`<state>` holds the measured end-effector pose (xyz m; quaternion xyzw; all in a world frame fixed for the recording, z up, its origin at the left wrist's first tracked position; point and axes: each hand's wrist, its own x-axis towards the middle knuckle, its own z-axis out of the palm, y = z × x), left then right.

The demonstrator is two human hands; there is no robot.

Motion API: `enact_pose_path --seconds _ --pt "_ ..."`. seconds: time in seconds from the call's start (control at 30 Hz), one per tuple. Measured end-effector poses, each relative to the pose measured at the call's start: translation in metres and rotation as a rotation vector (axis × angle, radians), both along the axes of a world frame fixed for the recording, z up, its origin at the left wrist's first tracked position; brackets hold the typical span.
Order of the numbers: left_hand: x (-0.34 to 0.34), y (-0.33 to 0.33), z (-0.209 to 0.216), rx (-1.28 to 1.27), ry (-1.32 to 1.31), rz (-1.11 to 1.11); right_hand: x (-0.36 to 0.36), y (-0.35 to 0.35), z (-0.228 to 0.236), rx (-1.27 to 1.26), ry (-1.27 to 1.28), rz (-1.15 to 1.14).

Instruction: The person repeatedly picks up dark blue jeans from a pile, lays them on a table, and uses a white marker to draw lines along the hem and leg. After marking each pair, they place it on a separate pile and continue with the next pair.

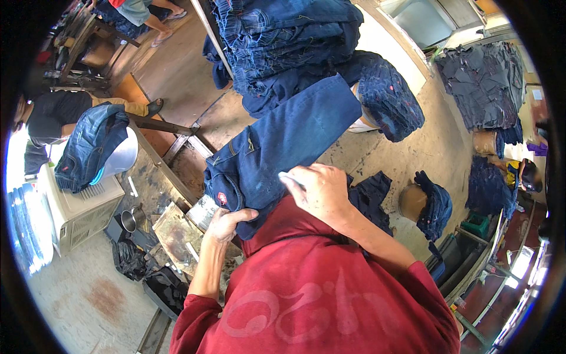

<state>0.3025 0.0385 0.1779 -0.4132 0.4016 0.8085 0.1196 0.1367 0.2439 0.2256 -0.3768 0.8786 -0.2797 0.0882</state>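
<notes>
A folded pair of dark blue jeans (pixel 289 133) stretches diagonally in front of me, with a small red patch near its lower left. My left hand (pixel 231 224) is closed on the near left edge of the jeans, thumb on top. Over their near edge, my right hand (pixel 321 192) pinches a small whitish stub that looks like chalk (pixel 285 175); its tip is close to the denim, and I cannot tell whether it touches. The fingers under the jeans are hidden.
A tall stack of jeans (pixel 289 41) stands ahead, beside another pile (pixel 389 97). At left, a worn workbench (pixel 141 194) holds a metal cup (pixel 132 219). Grey garments (pixel 480 82) are piled at right. Other people are at far left and far right.
</notes>
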Motion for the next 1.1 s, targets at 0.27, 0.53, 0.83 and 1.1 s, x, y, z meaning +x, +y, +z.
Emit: enact_pose_path --seconds 0.27,0.53,0.83,1.1 --pt "0.002 0.0 -0.001 0.01 0.003 0.007 -0.002 -0.005 0.006 -0.065 -0.014 0.01" --pt "0.005 -0.002 -0.004 0.065 -0.017 0.03 -0.01 -0.006 0.002 -0.185 -0.201 0.101" --pt "0.011 -0.052 -0.031 -0.314 -0.163 0.231 -0.092 0.054 -0.079 -0.033 -0.279 -0.37" --pt "-0.094 0.041 -0.038 -1.548 0.092 -0.04 -0.169 0.069 -0.123 -0.069 -0.178 -0.263"
